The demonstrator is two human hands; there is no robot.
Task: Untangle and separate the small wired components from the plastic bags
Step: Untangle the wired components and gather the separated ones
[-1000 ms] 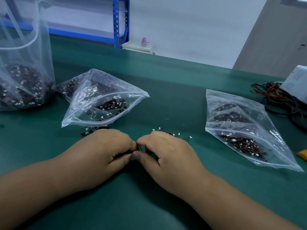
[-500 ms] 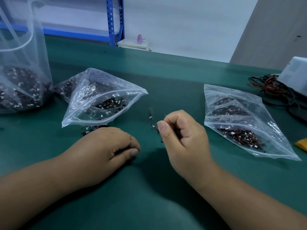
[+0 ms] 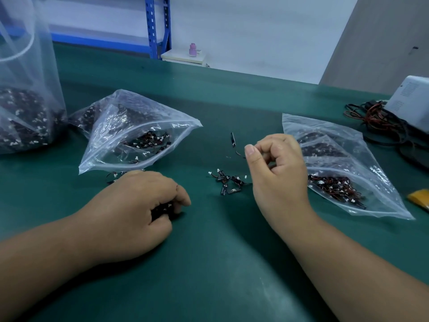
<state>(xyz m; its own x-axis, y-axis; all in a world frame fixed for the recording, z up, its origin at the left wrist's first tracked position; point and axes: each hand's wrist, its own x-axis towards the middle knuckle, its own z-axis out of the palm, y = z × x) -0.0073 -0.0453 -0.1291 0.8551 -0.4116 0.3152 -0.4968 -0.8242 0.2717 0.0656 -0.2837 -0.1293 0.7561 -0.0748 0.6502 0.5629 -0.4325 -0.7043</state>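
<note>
Wired components [image 3: 228, 183] lay in a small loose pile on the green mat [image 3: 209, 263], between my two hands, so that the separated pieces stayed apart from the ones not yet sorted. One more component [image 3: 233, 140] hung in the air from its thin wire, just left of my right hand [image 3: 277, 166]. That hand was lifted off the mat, wrist bent, fingers curled, with the thumb [image 3: 251, 154] pressed toward the index finger. I judged that it pinched the wire there, though the contact itself was too small to see clearly.

My left hand [image 3: 139, 210] rested on the mat with the knuckles up and the fingers closed around a dark clump [image 3: 162, 209] of tangled components, to keep the clump fixed while the other hand pulled a single piece free.

The zip bag [image 3: 130, 135] beyond my left hand lay with its mouth open toward me, more components inside and a few spilled at its edge. A second zip bag [image 3: 343, 168] lay just right of my right hand, also holding components near its mouth. A larger bag [image 3: 25, 101] stood at the far left, well apart.
</note>
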